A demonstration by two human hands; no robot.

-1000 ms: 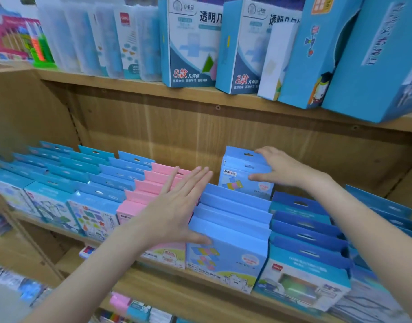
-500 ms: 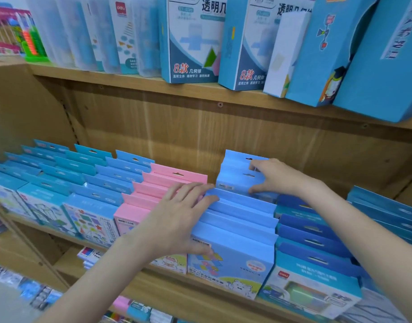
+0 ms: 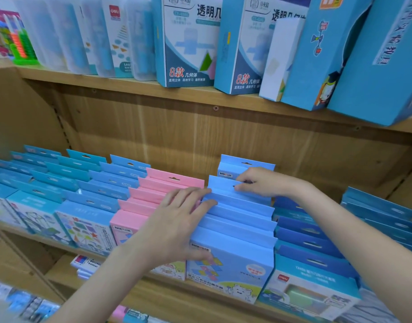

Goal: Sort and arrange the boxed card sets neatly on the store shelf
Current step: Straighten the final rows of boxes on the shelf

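Note:
A row of light blue card boxes (image 3: pixel 237 220) stands front to back on the middle shelf (image 3: pixel 167 292). Beside it on the left is a row of pink card boxes (image 3: pixel 151 194). My left hand (image 3: pixel 177 224) lies flat across the seam between the pink and light blue rows, fingers straight, thumb on the front blue box. My right hand (image 3: pixel 263 183) pinches the top flap of a light blue box (image 3: pixel 223 185) near the back of that row, with one more blue box (image 3: pixel 244 163) standing behind it.
Teal box rows (image 3: pixel 60 183) fill the shelf to the left, dark blue rows (image 3: pixel 312 238) to the right. The upper shelf (image 3: pixel 153 87) carries tall blue and white boxes (image 3: pixel 188 40) that overhang. A lower shelf (image 3: pixel 88 264) holds more packs.
My right hand has lowered the back light blue boxes into the row and now pinches a flap. My left hand slid down flatter on the pink and blue tops.

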